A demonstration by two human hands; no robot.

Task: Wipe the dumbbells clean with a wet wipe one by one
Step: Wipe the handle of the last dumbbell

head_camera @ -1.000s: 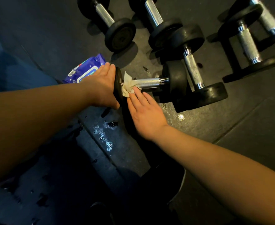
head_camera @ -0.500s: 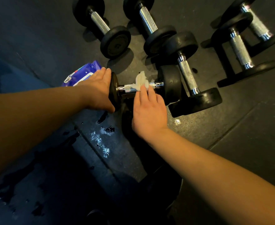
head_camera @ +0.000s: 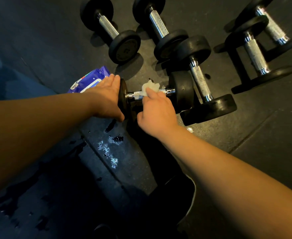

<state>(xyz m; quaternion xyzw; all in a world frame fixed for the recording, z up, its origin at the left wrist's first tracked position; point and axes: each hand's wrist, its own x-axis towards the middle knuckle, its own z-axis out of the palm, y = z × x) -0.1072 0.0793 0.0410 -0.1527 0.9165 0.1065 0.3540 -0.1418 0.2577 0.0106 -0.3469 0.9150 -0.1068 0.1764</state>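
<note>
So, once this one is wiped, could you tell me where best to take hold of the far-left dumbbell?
Probably by the knurled chrome handle of the far-left dumbbell, midway between its two black heads. It lies flat on the floor, the bar bare and exposed, so come from above with the hand across the bar, fingers curling under it. The round heads look too wide for a secure one-handed hold.
</note>
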